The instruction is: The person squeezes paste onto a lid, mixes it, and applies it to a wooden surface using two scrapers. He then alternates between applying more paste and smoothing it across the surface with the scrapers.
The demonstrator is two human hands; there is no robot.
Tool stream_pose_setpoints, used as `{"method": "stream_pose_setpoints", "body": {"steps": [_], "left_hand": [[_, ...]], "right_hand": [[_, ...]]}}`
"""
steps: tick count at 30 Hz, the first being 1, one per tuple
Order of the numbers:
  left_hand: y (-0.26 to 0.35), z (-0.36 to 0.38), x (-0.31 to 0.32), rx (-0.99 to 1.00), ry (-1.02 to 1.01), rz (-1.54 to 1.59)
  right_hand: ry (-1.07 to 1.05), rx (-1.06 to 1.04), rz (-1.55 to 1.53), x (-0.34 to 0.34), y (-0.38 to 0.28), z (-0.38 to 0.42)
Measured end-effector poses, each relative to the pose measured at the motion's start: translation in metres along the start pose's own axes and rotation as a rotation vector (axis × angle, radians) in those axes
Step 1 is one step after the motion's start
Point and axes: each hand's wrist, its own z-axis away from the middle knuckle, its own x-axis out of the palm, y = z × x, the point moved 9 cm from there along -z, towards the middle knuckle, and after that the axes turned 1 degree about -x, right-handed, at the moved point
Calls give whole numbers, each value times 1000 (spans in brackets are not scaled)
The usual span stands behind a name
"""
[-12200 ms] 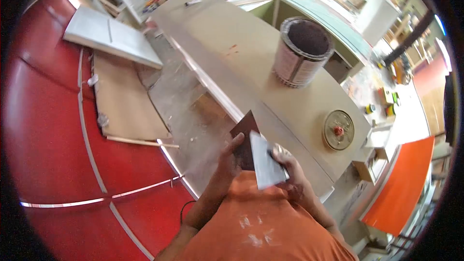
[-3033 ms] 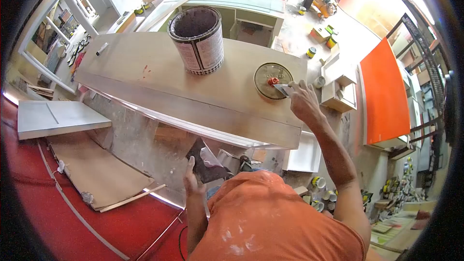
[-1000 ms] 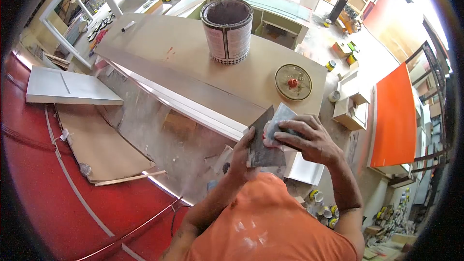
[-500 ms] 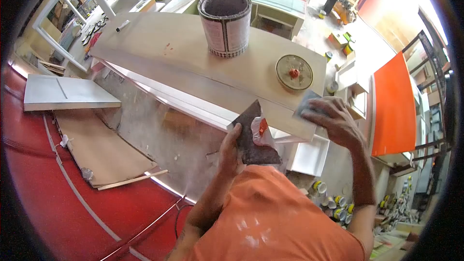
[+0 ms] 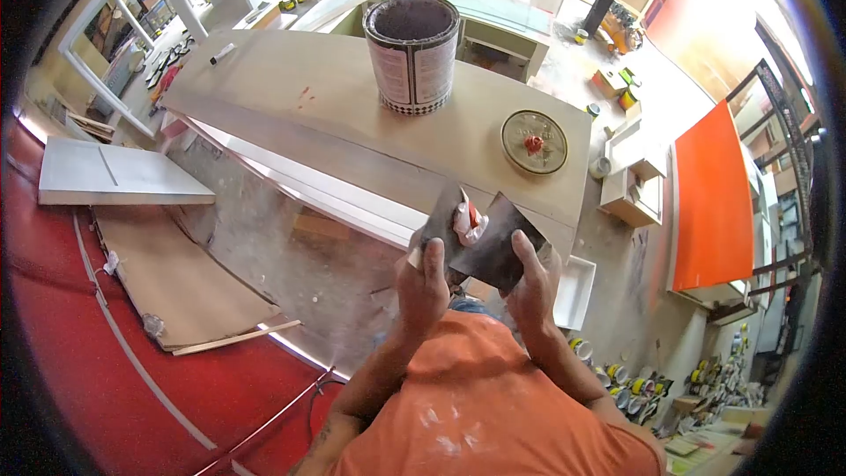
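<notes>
Both hands are closed on flat plates. The left hand (image 5: 423, 286) grips the left plate (image 5: 440, 222), with its thumb on the near part. The right hand (image 5: 534, 280) grips the right plate (image 5: 507, 249), with its thumb on the top face. The plates are tilted toward each other in front of the orange shirt (image 5: 458, 388).

The white paste (image 5: 470, 232) sits in a small lump on the left plate, right where the two plates come close. A bit of red paste (image 5: 473, 214) shows in it. The red and white look only partly mixed, as I can see each one by itself. I cannot tell if the right plate is touching the lump.

Past the hands is a big table (image 5: 352, 128). The round lid (image 5: 533, 161) lies flat on it, with a red blob (image 5: 534, 145) near the middle, so there seems to be some red left there. The big can (image 5: 412, 70) stands upright on the table, apart from the lid. Neither hand touches the can or the lid.
</notes>
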Motion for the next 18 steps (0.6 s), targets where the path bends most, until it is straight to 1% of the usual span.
{"method": "stream_pose_setpoints", "body": {"steps": [1, 2, 3, 4, 5, 7, 8, 10, 11, 12, 13, 14, 15, 16, 17, 18], "left_hand": [[15, -1, -1, 135, -19, 22], [20, -4, -4, 137, -18, 18], [32, -4, -6, 179, -59, 1], [43, -4, -8, 222, -99, -15], [45, -5, -16, 226, -94, -21], [34, -8, -18, 112, -205, -264], [33, -7, -23, 114, -199, -266], [30, 2, -13, 203, -373, -358], [38, 13, 1, 386, -511, -240], [33, 16, 0, 383, -507, -233], [13, 14, -4, 220, -479, -364], [-10, 16, -11, 57, -449, -497], [-60, 15, -33, -234, -215, -126], [-35, 5, -35, -191, 16, 583], [-25, 1, -28, -291, 6, 831], [-20, -1, -23, -388, -5, 1082]], "right_hand": [[0, -2, -6, 4, 1, -5], [-29, 4, -82, 12, 2, -9], [-57, 15, -157, 19, 4, -11], [-61, 18, -162, 24, 4, -13], [-68, 21, -201, 31, 4, -14], [-82, 25, -242, 43, 0, -17], [-87, 18, -266, 47, -4, -19], [-94, 10, -287, 52, -10, -31], [-22, -40, -382, 44, -15, -41], [52, -88, -472, 34, -21, -49], [55, -116, -521, 30, -32, -53], [83, -200, -505, 24, -46, -51], [43, -229, -483, 21, -51, -50], [-5, -258, -461, 17, -55, -48], [-73, -322, -462, 15, -55, -42], [-159, -392, 222, 39, -74, -24]]}}
